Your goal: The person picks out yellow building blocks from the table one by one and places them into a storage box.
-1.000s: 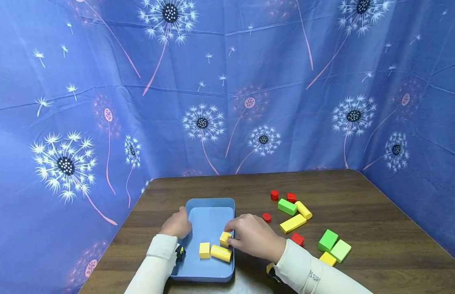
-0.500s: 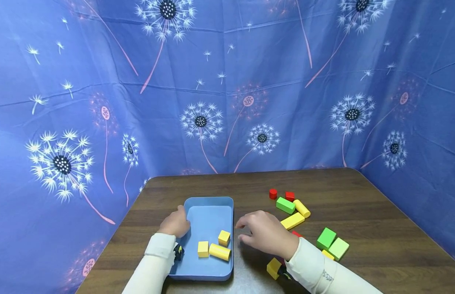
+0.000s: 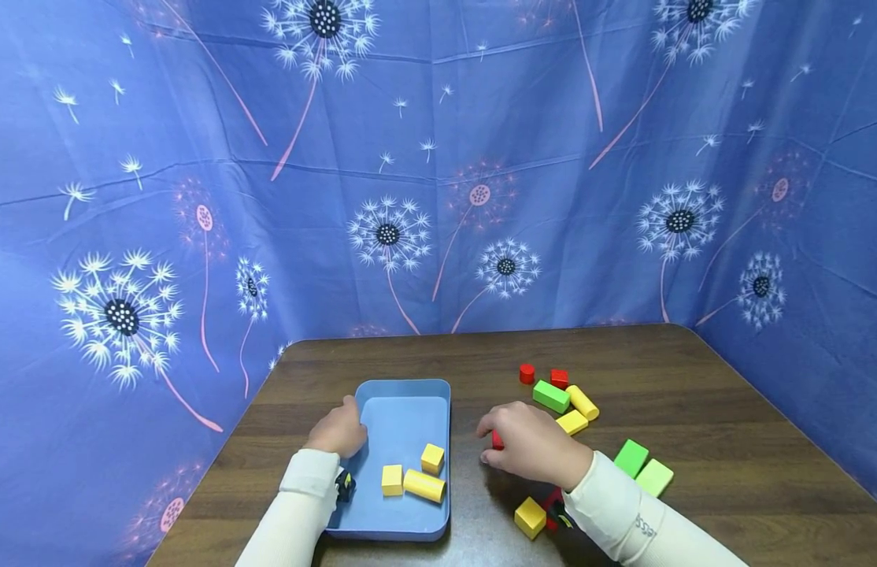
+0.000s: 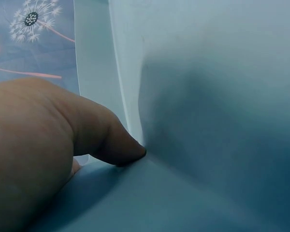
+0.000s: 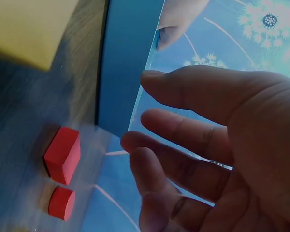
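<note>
My left hand (image 3: 337,429) grips the left wall of a blue tray (image 3: 403,421); in the left wrist view the thumb (image 4: 108,137) presses inside, the other fingers mostly hidden. In the tray lie two yellow cubes (image 3: 392,480) and a yellow cylinder (image 3: 424,486). Right of the tray, my right hand (image 3: 534,445) hovers with fingers parted over a red block (image 3: 497,439), seen through the gap between thumb and fingers. The right wrist view shows nothing between the fingers; the red block (image 5: 63,154) and a red cylinder (image 5: 62,203) rest on the table, apart from them.
A yellow cube (image 3: 531,517) sits near the right wrist, beside a partly covered red piece (image 3: 554,504). Farther back are a red cylinder (image 3: 527,373), red block (image 3: 559,379), green block (image 3: 551,396) and yellow pieces (image 3: 583,402). Green blocks (image 3: 630,458) lie right.
My right hand has left a yellow cube in the tray, drawn back over the tray's right wall and moved right to above the red block. The left hand stays on the tray.
</note>
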